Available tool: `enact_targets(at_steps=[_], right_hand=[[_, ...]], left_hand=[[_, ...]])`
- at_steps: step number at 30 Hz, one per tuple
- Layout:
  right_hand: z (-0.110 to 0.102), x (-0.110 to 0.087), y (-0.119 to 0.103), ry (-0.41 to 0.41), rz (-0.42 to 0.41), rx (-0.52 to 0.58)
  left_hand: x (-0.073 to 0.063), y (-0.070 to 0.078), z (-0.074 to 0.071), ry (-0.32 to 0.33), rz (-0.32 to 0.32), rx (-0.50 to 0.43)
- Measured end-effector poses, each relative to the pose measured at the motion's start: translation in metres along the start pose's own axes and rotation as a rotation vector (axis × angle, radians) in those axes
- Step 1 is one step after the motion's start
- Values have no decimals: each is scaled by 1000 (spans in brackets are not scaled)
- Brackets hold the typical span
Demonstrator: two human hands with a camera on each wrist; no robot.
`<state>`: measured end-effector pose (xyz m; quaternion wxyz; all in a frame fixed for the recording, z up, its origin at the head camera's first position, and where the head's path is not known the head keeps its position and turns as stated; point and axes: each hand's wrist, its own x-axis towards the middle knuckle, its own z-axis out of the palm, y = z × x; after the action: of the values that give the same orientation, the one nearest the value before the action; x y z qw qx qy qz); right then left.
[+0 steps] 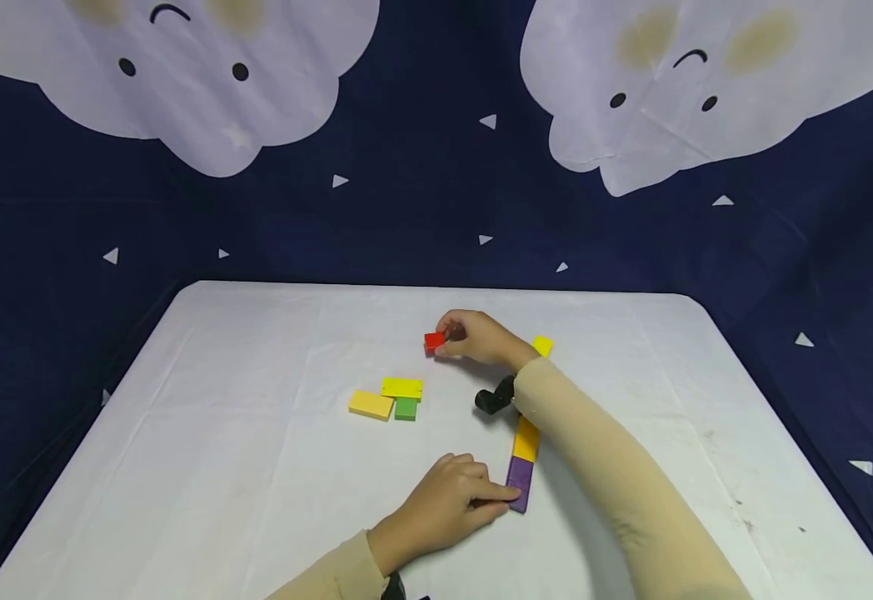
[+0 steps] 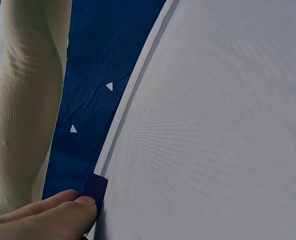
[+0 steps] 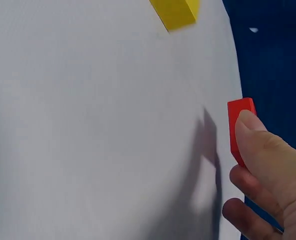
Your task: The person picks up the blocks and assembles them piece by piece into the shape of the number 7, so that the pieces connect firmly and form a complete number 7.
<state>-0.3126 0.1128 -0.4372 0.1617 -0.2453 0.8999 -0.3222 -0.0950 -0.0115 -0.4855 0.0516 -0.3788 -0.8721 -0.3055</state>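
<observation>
Near the back of the table, my right hand (image 1: 481,337) pinches a small red block (image 1: 432,342); in the right wrist view the thumb lies across the face of the red block (image 3: 233,127), which casts a shadow. Closer to me, my left hand (image 1: 444,504) holds the near end of a purple block (image 1: 521,475) between thumb and fingers. That purple block (image 2: 94,187) also shows in the left wrist view. An orange block (image 1: 526,438) touches its far end, forming a line. My right forearm hides whatever lies just beyond the orange one.
A yellow block (image 1: 544,343) peeks out behind the right wrist. Left of centre, a yellow-orange block (image 1: 371,405), a bright yellow block (image 1: 402,387) and a green block (image 1: 406,409) lie close together on the white table (image 1: 256,467). A black wrist camera (image 1: 493,399) juts from the right wrist.
</observation>
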Motion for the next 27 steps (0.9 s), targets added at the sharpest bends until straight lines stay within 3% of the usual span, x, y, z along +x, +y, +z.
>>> enact_targets(at_steps=[11, 18, 27], right_hand=[[-38, -23, 28, 159, 64, 26], [-57, -39, 53, 225, 177, 53], [-70, -59, 91, 312, 271, 47]], left_hand=[[0, 1, -1, -15, -19, -11], [1, 2, -3, -43, -40, -22], [1, 2, -2, -28, -29, -20]])
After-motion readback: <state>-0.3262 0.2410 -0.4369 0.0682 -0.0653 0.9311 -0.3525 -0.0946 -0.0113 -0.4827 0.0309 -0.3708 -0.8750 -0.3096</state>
